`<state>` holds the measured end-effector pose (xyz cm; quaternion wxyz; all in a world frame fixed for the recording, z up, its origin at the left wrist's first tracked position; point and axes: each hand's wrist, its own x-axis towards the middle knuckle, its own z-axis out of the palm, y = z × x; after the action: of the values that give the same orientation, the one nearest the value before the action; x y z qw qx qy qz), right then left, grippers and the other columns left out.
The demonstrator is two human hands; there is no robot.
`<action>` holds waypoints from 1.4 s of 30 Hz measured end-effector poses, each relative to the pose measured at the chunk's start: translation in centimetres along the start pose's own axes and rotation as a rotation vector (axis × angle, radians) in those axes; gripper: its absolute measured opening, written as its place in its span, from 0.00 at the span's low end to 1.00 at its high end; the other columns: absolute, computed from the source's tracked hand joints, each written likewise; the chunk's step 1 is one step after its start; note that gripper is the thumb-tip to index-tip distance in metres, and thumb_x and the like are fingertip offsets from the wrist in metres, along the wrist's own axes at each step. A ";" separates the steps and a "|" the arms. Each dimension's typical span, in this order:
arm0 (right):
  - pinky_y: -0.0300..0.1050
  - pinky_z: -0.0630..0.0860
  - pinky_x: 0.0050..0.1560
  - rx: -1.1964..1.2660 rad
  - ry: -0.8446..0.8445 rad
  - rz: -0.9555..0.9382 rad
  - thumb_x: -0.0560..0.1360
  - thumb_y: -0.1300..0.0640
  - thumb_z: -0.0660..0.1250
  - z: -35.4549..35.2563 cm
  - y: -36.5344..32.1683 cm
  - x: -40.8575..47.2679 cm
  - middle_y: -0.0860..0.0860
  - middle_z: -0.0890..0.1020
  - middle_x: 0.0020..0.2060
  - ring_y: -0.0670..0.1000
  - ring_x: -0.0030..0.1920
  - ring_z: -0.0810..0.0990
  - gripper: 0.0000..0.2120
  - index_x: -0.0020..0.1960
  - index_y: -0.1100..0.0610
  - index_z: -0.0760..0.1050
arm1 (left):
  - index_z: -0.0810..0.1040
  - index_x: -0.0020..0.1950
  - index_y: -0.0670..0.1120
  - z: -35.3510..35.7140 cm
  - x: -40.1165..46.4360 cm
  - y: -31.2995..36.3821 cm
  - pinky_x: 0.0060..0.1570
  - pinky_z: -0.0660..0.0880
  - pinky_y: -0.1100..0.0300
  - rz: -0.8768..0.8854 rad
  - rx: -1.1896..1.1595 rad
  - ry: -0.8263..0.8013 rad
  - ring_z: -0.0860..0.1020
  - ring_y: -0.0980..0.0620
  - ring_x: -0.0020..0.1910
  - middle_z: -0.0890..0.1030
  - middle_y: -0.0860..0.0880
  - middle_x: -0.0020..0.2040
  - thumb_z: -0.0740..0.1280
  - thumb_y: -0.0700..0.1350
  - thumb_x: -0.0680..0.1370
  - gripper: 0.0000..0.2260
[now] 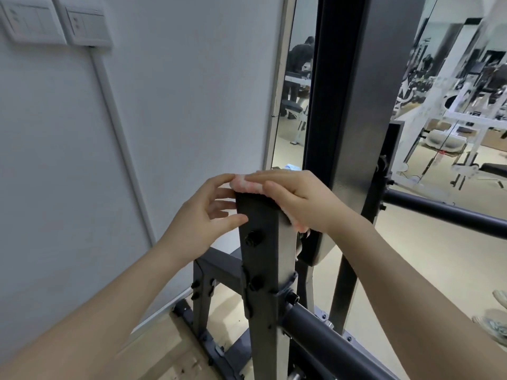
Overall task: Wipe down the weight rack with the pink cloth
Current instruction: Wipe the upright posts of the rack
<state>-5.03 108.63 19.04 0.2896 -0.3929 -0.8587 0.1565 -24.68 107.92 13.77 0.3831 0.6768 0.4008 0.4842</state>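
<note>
A dark grey upright post of the weight rack (263,259) rises in the middle of the head view, with black bolts on its face. The pink cloth (247,186) is draped over the post's top and hangs down its right side. My right hand (299,200) lies over the cloth, fingers curled round it and the post's top. My left hand (207,215) is at the post's left edge; its thumb touches the post's front face, its fingertips touch the cloth's left end, and the fingers are relaxed.
A white wall (164,105) with switch plates (55,21) stands close on the left. A tall black upright (345,91) and a mirror (452,91) are behind the post. Thick black horizontal bars (323,330) stick out to the right, low down. The floor is beige.
</note>
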 end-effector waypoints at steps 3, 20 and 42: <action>0.37 0.74 0.57 0.221 0.021 0.146 0.81 0.52 0.53 0.5 0.4 0.4 0.40 0.81 0.54 0.42 0.53 0.79 0.15 0.59 0.42 0.77 | 0.67 0.58 0.67 1.0 0.0 -0.2 0.57 0.75 0.55 0.002 -0.015 0.134 0.80 0.57 0.50 0.80 0.55 0.51 0.72 0.40 0.72 0.27; 0.30 0.69 0.54 0.494 0.297 -0.021 0.76 0.70 0.58 4.3 1.8 -4.7 0.55 0.75 0.50 0.45 0.50 0.74 0.16 0.64 0.66 0.64 | 0.44 0.74 0.47 4.6 -2.8 -0.7 0.68 0.48 0.75 0.225 0.599 0.094 0.47 0.71 0.71 0.48 0.55 0.74 0.70 0.53 0.67 0.45; 0.54 0.64 0.69 -0.755 0.410 -0.129 0.77 0.62 0.56 9.0 -6.4 -1.8 0.56 0.83 0.47 0.57 0.53 0.81 0.14 0.51 0.62 0.80 | 0.78 0.54 0.43 -4.7 -3.0 -4.5 0.50 0.73 0.67 0.316 0.462 0.179 0.76 0.57 0.49 0.78 0.49 0.53 0.69 0.40 0.74 0.08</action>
<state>-13.39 102.76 14.48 0.2993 -0.4399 -0.8031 -0.2681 -30.59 107.54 9.80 0.1020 0.7548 0.4220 0.4917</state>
